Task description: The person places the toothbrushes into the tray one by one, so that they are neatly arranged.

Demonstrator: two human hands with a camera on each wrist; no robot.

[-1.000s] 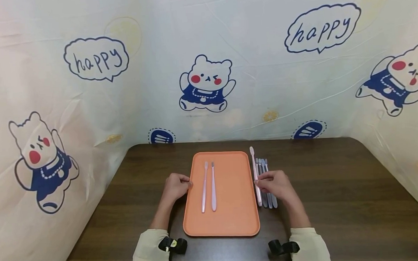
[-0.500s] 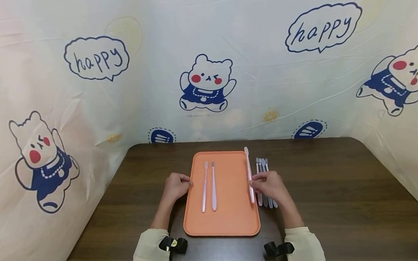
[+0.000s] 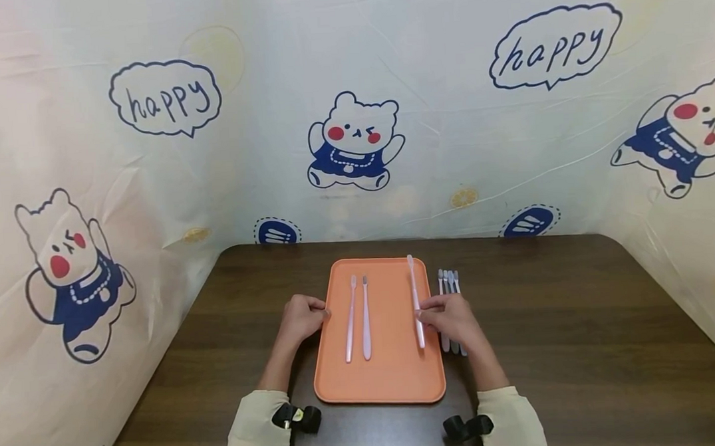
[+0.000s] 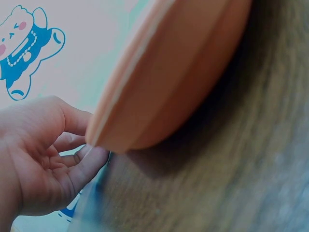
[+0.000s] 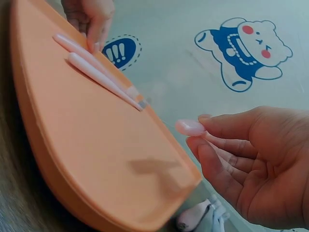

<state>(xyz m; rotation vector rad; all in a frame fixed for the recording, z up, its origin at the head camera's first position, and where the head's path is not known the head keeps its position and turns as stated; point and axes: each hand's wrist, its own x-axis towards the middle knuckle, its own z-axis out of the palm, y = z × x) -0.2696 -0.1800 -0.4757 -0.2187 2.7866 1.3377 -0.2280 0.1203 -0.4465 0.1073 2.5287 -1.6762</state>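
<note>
My right hand [image 3: 455,320] pinches a pale pink toothbrush [image 3: 413,284] between thumb and fingers, above the right part of the orange tray [image 3: 391,381]. Its shadow falls on the tray in the right wrist view, where the pink handle end [image 5: 189,127] points at the camera. At the tray's left edge, my left hand [image 3: 304,318] grips the rim [image 4: 113,96] between thumb and forefinger. Two toothbrushes lie side by side on the tray's left half: a pink one [image 3: 349,330] and a pale lilac one [image 3: 366,329], heads toward the far edge.
Several more toothbrushes [image 3: 448,282] lie in a row on the dark wooden table [image 3: 577,320], just right of the tray and partly hidden by my right hand. A printed curtain [image 3: 462,145] with bears surrounds the table's back and sides.
My right hand has carried the pink toothbrush leftward, from beside the row of toothbrushes across the tray's right rim to over the tray. My left hand has stayed at the left rim.
</note>
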